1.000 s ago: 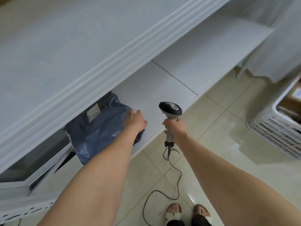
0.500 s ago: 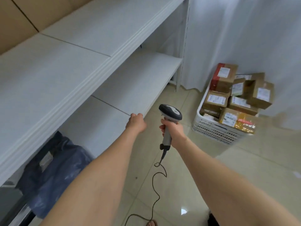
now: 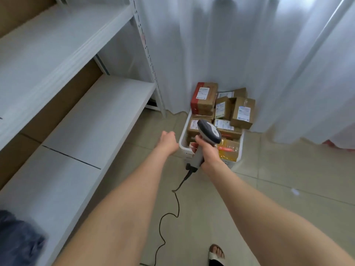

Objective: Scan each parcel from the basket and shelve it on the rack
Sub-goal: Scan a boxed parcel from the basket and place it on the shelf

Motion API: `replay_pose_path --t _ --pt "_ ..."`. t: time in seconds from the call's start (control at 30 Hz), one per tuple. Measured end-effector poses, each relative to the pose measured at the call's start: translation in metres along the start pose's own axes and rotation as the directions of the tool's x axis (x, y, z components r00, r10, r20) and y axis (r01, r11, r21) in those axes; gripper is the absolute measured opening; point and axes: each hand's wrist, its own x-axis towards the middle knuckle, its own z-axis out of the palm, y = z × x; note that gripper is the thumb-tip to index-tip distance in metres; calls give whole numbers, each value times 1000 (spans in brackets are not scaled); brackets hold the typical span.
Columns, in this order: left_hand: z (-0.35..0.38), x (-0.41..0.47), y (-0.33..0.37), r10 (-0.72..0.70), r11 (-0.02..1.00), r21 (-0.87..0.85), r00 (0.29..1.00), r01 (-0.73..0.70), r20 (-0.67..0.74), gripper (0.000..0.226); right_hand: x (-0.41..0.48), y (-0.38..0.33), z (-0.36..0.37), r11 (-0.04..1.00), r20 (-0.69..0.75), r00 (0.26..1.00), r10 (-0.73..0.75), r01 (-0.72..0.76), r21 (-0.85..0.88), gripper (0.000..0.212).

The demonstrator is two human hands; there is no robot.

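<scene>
Reaching forward empty, the left hand (image 3: 169, 141) hangs with its fingers loosely curled and nothing in it, just short of the near rim of the white perforated plastic basket (image 3: 184, 140). Beside it the right hand (image 3: 208, 150) is wrapped tight around the pale grip of the grey and white handheld barcode scanner (image 3: 208, 132), whose smooth rounded head tips toward the basket; a thin black cable (image 3: 173, 212) snakes from its base down over the glossy beige floor tiles (image 3: 269, 189).

A second ago the left hand was pressing the crinkly dark blue plastic mailer bag (image 3: 18, 239) onto the lower shelf of the white rack (image 3: 92, 120). Now that bag lies far behind and left of the hands, let go, and the view has swung to the basket. I judge that one parcel is shelved and the next pick is starting.

Just beyond both hands, the basket is heaped with brown cardboard parcels (image 3: 242, 112): stiff, square-edged boxes bearing white printed labels, one with a red side (image 3: 203, 97), plus a soft-looking yellow packet (image 3: 229, 148) right past the scanner hand. The boxes look rigid enough for a one-handed lift. Left of the hands, the matt, flat rack shelves have plenty of bare room. Behind the basket hangs a thin white curtain (image 3: 230, 45) in soft folds.
</scene>
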Motion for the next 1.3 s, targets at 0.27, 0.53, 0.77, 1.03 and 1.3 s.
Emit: replay_pose_path --t 0.27,0.53,0.77,1.03,1.3 --pt "50 60 78 72 997 2 992 -73 101 45 58 -37 -68 995 -179 982 56 -41 88 22" --pt "119 171 120 73 997 3 965 -76 250 57 165 -51 -128 991 -402 907 128 -105 78 36" --pt "194 244 116 -108 983 -109 945 149 310 70 248 -26 -170 980 -501 845 189 -192 47 57" --pt "254 300 95 -288 852 -328 888 408 357 71 324 -11 -190 982 -442 881 167 -189 -6 35" --pt "296 349 55 -328 689 -556 884 464 332 100 336 -9 -190 980 -387 907 166 -195 -35 41"
